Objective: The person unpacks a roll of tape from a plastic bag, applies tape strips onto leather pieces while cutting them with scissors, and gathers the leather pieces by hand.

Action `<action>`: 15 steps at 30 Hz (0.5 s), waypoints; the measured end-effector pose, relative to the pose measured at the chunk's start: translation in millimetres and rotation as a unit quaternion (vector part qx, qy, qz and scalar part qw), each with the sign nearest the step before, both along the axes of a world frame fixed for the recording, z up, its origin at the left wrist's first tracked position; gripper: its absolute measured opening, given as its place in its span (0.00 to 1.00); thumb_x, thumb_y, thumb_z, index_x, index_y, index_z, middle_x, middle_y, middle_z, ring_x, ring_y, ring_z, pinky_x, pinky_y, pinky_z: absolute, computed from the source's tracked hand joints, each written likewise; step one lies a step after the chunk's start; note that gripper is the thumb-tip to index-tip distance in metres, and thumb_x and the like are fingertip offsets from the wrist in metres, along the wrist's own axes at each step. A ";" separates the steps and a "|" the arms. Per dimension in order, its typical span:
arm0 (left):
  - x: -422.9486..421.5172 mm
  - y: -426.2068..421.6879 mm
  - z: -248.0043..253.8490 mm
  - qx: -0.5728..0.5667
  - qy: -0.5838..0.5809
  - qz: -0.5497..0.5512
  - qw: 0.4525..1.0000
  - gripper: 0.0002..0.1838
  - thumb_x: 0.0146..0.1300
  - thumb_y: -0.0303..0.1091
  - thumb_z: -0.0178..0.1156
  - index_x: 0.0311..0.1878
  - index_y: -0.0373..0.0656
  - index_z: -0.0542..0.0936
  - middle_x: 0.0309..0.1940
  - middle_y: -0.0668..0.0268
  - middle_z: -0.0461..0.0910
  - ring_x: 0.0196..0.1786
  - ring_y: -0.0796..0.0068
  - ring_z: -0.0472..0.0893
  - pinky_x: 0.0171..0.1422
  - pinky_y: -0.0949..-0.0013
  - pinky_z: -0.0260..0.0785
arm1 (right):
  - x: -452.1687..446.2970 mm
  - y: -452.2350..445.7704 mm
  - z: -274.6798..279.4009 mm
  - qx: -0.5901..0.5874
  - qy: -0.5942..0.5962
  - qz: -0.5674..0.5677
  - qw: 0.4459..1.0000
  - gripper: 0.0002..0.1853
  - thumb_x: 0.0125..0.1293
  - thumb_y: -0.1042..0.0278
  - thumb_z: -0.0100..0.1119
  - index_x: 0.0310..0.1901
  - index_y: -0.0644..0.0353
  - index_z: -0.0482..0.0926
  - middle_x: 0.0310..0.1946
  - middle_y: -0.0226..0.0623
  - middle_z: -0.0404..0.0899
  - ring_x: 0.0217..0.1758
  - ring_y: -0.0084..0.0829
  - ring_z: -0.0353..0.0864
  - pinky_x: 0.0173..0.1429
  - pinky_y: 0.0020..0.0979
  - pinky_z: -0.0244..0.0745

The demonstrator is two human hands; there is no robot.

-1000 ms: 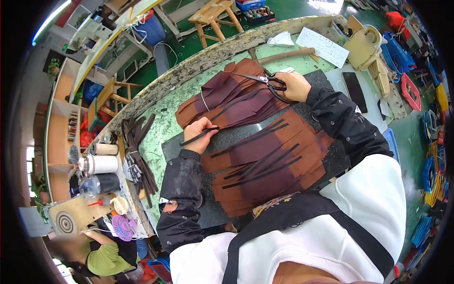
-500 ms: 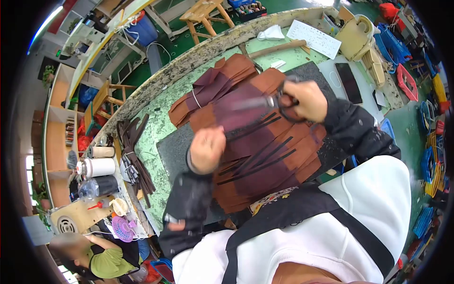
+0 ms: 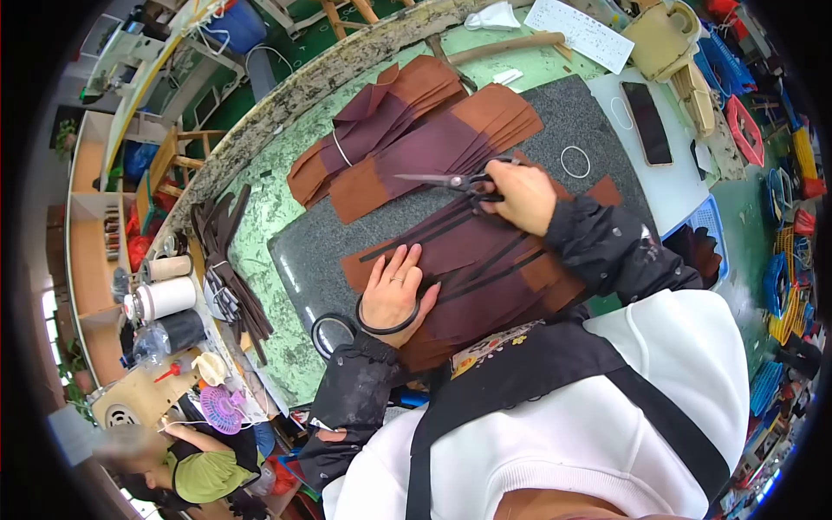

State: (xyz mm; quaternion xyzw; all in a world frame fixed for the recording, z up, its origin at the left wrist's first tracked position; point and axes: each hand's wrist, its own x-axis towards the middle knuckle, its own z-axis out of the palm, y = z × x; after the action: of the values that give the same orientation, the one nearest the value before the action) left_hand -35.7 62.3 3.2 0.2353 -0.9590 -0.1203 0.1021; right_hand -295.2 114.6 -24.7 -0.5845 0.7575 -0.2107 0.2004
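- At the far left we see shelves (image 3: 91, 234); nearer, a seated co-worker (image 3: 204, 472) beside a purple fan (image 3: 223, 407).
- A bundle of dark strips (image 3: 234, 277) lies on the left of our green desk (image 3: 290, 373).
- Our left hand (image 3: 392, 295) lies palm down, its grip released, fingers spread on the near leather pieces (image 3: 472, 290), probably steadying them and their loose black strips (image 3: 425, 232).
- Beyond, a white band (image 3: 342, 148) holds another leather bundle (image 3: 386, 117) together; a fanned stack (image 3: 433, 143) rests beside it, on the dark slab (image 3: 563, 121).
- Our right hand (image 3: 524, 198) has its grip closed around the scissors (image 3: 433, 179), blades pointing left above the pieces, perhaps for ready use.
- At right lie a loose elastic (image 3: 575, 176), a phone (image 3: 646, 123) and a blue basket (image 3: 712, 227).
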 end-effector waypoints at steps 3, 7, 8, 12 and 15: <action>1.0 -7.2 16.0 0.065 -0.048 -0.006 0.997 0.12 0.56 0.38 0.63 0.35 0.41 0.74 0.54 0.61 0.78 0.59 0.63 0.75 0.63 0.60 0.63 | -26.4 6.9 5.6 0.036 -0.009 -0.009 0.999 0.15 0.47 0.66 0.67 0.34 0.57 0.71 0.27 0.33 0.78 0.29 0.42 0.78 0.36 0.37 0.71; -20.2 -47.9 49.7 0.318 -0.210 0.093 0.920 0.13 0.54 0.37 0.62 0.38 0.40 0.74 0.50 0.61 0.79 0.57 0.61 0.75 0.63 0.61 0.63 | -41.8 -6.5 18.2 -0.032 -0.051 -0.028 0.998 0.16 0.46 0.68 0.67 0.35 0.58 0.71 0.27 0.35 0.77 0.29 0.41 0.76 0.36 0.36 0.70; -23.1 -61.1 35.2 0.181 -0.080 0.060 0.978 0.15 0.53 0.36 0.63 0.41 0.40 0.74 0.47 0.62 0.79 0.54 0.61 0.76 0.61 0.61 0.64 | -44.4 -11.9 21.7 -0.076 -0.070 -0.032 0.994 0.16 0.46 0.68 0.66 0.36 0.58 0.70 0.27 0.36 0.77 0.29 0.42 0.76 0.36 0.35 0.70; -47.1 -97.7 -7.3 -0.136 0.091 -0.006 0.986 0.26 0.49 0.31 0.62 0.54 0.38 0.72 0.36 0.65 0.77 0.51 0.59 0.76 0.59 0.59 0.65 | -52.8 -49.3 9.4 -0.147 -0.041 0.002 0.988 0.17 0.48 0.68 0.64 0.41 0.57 0.72 0.31 0.35 0.78 0.31 0.46 0.77 0.36 0.38 0.70; -22.8 -86.5 -15.0 0.072 0.024 0.031 0.997 0.30 0.51 0.30 0.63 0.60 0.39 0.70 0.32 0.68 0.76 0.59 0.59 0.75 0.64 0.59 0.62 | -59.6 -37.5 -0.2 -0.072 0.002 0.078 0.994 0.17 0.47 0.70 0.62 0.40 0.56 0.70 0.33 0.34 0.79 0.33 0.43 0.77 0.37 0.36 0.70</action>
State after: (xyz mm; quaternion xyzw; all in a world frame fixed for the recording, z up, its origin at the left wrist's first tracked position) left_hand -58.5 -24.2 -11.8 0.2691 -0.9373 -0.1912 0.1120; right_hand -354.8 77.1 -25.0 -0.6551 0.6931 -0.2470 0.1718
